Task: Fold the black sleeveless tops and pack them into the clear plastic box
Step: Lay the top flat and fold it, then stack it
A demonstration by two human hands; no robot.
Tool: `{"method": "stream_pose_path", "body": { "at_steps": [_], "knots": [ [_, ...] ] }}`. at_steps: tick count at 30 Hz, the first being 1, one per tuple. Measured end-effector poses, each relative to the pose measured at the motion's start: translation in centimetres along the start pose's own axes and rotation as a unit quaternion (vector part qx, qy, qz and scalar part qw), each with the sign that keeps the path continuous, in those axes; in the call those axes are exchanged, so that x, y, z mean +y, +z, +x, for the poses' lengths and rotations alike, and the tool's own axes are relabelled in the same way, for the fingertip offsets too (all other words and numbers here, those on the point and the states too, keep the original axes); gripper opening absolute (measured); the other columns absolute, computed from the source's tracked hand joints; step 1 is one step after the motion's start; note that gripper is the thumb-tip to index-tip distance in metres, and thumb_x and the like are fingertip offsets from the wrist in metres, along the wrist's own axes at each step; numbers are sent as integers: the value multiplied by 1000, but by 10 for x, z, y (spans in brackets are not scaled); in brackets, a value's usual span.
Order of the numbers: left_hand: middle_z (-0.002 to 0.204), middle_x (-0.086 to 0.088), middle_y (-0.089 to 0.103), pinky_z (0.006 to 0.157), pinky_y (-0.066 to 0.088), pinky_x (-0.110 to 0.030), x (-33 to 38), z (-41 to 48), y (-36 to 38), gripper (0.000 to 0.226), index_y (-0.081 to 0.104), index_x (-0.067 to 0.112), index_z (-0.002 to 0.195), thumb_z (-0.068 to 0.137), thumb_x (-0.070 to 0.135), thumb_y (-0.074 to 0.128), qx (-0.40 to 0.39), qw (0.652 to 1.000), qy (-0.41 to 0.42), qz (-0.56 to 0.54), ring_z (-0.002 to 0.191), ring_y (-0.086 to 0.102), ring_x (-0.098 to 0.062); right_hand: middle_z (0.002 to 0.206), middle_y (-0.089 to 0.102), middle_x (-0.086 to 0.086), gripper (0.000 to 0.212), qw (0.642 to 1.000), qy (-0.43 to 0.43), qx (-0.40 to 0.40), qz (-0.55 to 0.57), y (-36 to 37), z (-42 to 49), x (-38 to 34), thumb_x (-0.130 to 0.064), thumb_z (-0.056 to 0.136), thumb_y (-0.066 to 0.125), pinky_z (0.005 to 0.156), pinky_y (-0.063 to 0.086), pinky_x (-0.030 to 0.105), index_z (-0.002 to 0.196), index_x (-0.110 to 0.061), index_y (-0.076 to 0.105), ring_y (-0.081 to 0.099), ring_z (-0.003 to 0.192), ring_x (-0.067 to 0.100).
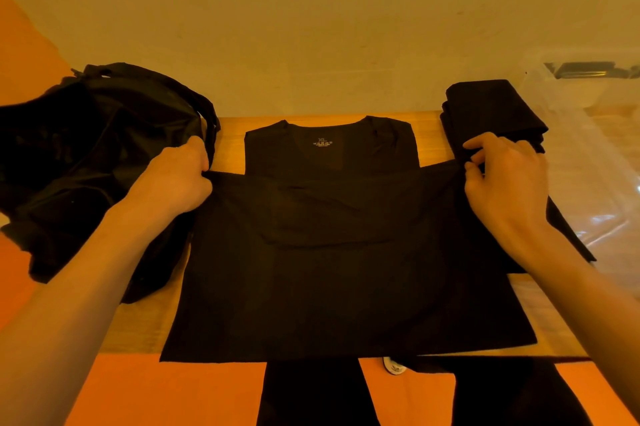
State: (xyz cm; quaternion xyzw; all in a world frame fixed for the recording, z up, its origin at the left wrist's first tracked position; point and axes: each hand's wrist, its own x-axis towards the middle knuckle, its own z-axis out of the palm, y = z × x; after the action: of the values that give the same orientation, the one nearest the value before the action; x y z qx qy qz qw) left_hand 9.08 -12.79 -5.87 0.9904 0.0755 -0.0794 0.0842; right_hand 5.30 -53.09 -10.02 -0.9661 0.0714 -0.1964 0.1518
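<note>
A black sleeveless top [332, 252] lies flat on the wooden table [228, 134], neckline and size label at the far side. Its lower part is folded up over the chest, and the raised edge runs between my hands. My left hand [180, 179] pinches that edge at the left corner. My right hand [502, 172] pinches it at the right corner. A heap of unfolded black tops [86, 155] sits at the left. A stack of folded black tops [491, 110] rests at the far right of the table. The clear plastic box [595, 134] stands to the right of that stack.
A pale wall rises just behind the table. The orange floor [194, 391] shows below the table's near edge, with my dark trouser legs [311, 394] and a white shoe [394, 365]. Something dark lies inside the box near its far rim.
</note>
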Motion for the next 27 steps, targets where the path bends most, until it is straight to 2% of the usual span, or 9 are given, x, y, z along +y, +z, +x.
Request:
{"method": "stream_pose_path", "body": {
  "at_steps": [6, 12, 16, 18, 19, 21, 23, 25, 27],
  "knots": [
    [87, -11, 50, 56, 40, -38, -2, -1, -5, 15, 49, 11, 102, 93, 0, 55, 66, 997, -22, -26, 72, 50, -28, 96, 69, 5, 18, 999, 12, 12, 41, -1, 1, 0, -11, 94, 65, 98, 43, 51, 111, -15, 64, 61, 103, 30],
    [86, -12, 50, 54, 35, -37, 6, 2, 4, 15, 51, 6, 100, 91, -6, 52, 114, 993, -19, -26, 70, 45, -25, 98, 69, 7, 23, 999, 27, 9, 29, 5, 9, -8, -13, 94, 66, 99, 41, 49, 117, -13, 61, 60, 106, 30],
    [120, -22, 46, 56, 38, -37, 18, -12, 20, 30, 48, 5, 121, 95, 4, 62, 178, 984, 24, 5, 75, 54, -35, 106, 66, 13, 25, 999, -9, -8, -38, 2, 0, -13, -18, 94, 65, 93, 44, 49, 117, -10, 62, 58, 107, 33],
    [129, -17, 41, 51, 39, -29, 35, -38, 34, 35, 48, 9, 125, 96, 20, 64, 217, 974, 65, 21, 70, 54, -25, 107, 65, 9, 23, 996, -80, -20, -32, 2, -17, -29, -24, 95, 62, 92, 44, 45, 115, -13, 63, 59, 106, 29],
    [133, -13, 41, 55, 44, -27, 46, -55, 43, 36, 50, 11, 125, 97, 29, 62, 220, 971, 93, 21, 78, 57, -23, 111, 65, 7, 26, 991, -127, -39, -25, 5, -27, -40, -30, 95, 60, 94, 44, 43, 117, -16, 63, 59, 108, 26],
    [147, -11, 39, 83, 52, -34, 63, -85, 68, 50, 49, 16, 136, 97, 47, 54, 193, 973, 125, 32, 116, 56, -28, 136, 59, 6, 45, 975, -193, -103, -32, 22, -44, -59, -46, 100, 50, 104, 42, 42, 136, -21, 56, 53, 128, 25],
    [166, -11, 18, 113, 38, -42, 64, -103, 89, 73, 28, 19, 157, 98, 62, 32, 125, 987, 93, 37, 149, 28, -32, 162, 30, 9, 66, 961, -193, -181, -73, 42, -50, -68, -63, 102, 25, 119, 29, 44, 157, -26, 31, 27, 151, 27],
    [170, -8, -6, 125, 15, -43, 47, -110, 107, 81, -2, 23, 161, 96, 71, 6, 65, 996, 54, 34, 157, -3, -26, 169, 3, 9, 74, 956, -143, -231, -108, 54, -47, -59, -71, 99, 3, 126, 9, 44, 161, -31, 5, 0, 156, 25],
    [169, -5, -9, 127, 5, -41, 26, -113, 119, 85, -8, 24, 160, 91, 74, -9, 66, 996, 45, 48, 155, -11, -19, 169, -7, 6, 74, 959, -105, -235, -119, 58, -43, -44, -72, 96, -3, 126, 1, 45, 160, -34, -5, -9, 155, 22]
  ]
}}
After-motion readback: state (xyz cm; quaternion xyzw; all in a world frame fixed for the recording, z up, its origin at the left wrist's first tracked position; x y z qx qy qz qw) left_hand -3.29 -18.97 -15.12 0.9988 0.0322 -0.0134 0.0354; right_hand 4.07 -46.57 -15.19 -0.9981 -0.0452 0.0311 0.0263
